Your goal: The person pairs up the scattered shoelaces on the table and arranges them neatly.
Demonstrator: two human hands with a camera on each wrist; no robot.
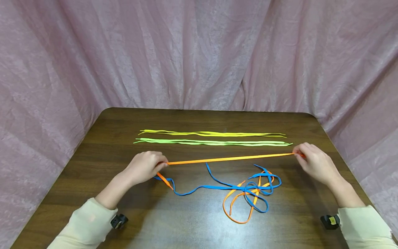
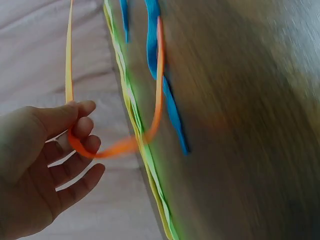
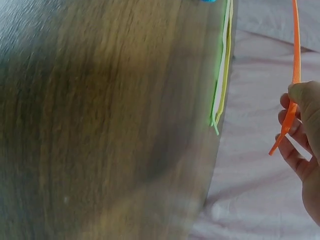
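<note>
An orange shoelace (image 1: 230, 159) is stretched taut between the two hands above the table. My left hand (image 1: 147, 166) pinches it between thumb and index finger; in the left wrist view its loose end (image 2: 159, 90) curves down past the fingers. My right hand (image 1: 315, 162) pinches the other end, and a short tip (image 3: 281, 140) sticks out below the thumb in the right wrist view. Below the taut lace, blue shoelaces (image 1: 214, 187) lie loosely on the table, tangled at the right with another orange lace (image 1: 228, 216).
Beyond the hands, yellow shoelaces (image 1: 211, 133) and light green shoelaces (image 1: 214, 142) lie straight, side by side, across the wooden table (image 1: 93, 155). Pink curtains (image 1: 199, 55) hang behind the table and at both sides.
</note>
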